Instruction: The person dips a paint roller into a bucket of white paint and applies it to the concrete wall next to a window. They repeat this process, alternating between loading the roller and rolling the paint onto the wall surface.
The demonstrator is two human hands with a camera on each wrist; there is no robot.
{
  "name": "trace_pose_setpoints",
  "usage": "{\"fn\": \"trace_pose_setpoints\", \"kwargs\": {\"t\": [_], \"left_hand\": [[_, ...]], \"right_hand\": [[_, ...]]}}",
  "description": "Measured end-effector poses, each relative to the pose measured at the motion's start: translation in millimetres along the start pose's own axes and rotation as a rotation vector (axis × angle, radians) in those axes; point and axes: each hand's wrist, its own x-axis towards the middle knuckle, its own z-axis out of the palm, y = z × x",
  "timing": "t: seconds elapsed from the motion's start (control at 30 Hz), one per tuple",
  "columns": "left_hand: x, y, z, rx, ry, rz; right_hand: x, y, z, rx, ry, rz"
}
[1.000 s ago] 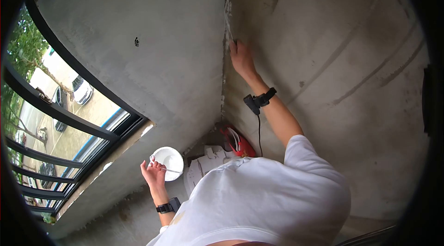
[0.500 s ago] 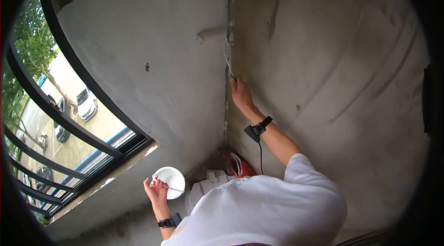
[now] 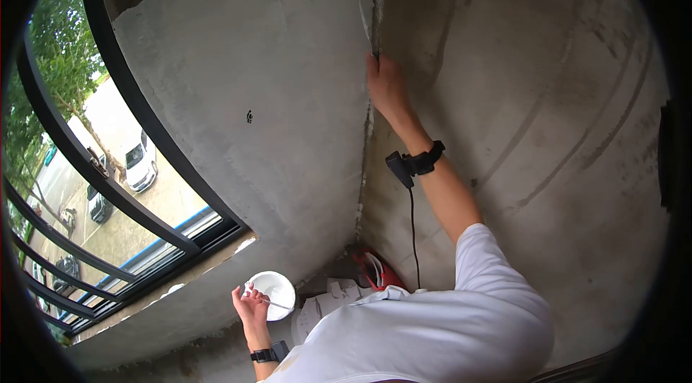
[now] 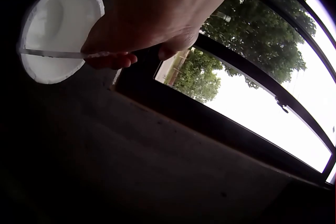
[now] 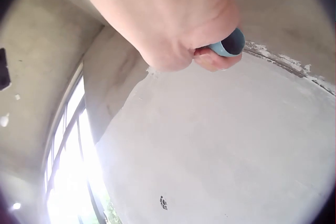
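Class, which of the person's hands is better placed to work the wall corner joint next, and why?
Right. The right hand grips a tool handle with its blade against the corner joint; the left hand is far below, holding a white bowl.

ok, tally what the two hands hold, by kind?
Bowls: 1, white bowl in left hand.
Tools: 2, thin blade in left hand, blue-handled tool in right hand.
Total: 3.

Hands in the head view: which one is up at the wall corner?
The right hand, gripping a blue-handled tool at the seam; the left hand is low, holding a white bowl.
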Motion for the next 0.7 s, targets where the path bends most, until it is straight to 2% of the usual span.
{"fn": "trace_pose_setpoints", "kwargs": {"t": [0.07,0.3,0.4,0.47,0.53,0.7], "left_hand": [[1.8,0.7,-3.1,-0.005,-0.012,-0.006],[1.3,5.5,-10.5,0.019,-0.009,-0.012],[3.0,7.1,-11.5,0.034,-0.011,-0.021],[5.4,7.6,-11.7,0.041,-0.008,-0.025],[7.2,8.0,-15.0,0.038,-0.019,-0.038],[4.4,9.1,-18.8,0.034,-0.027,-0.031]], "right_hand": [[-17.5,0.9,2.9,-0.147,-0.056,-0.013],[-135.7,56.3,38.4,-0.143,-0.120,0.052],[-156.9,51.2,33.0,-0.143,-0.162,0.089],[-156.2,40.9,29.8,-0.126,-0.189,0.129],[-139.2,32.2,30.9,-0.132,-0.091,0.045],[-84.6,4.0,25.2,-0.136,-0.040,-0.044]]}}
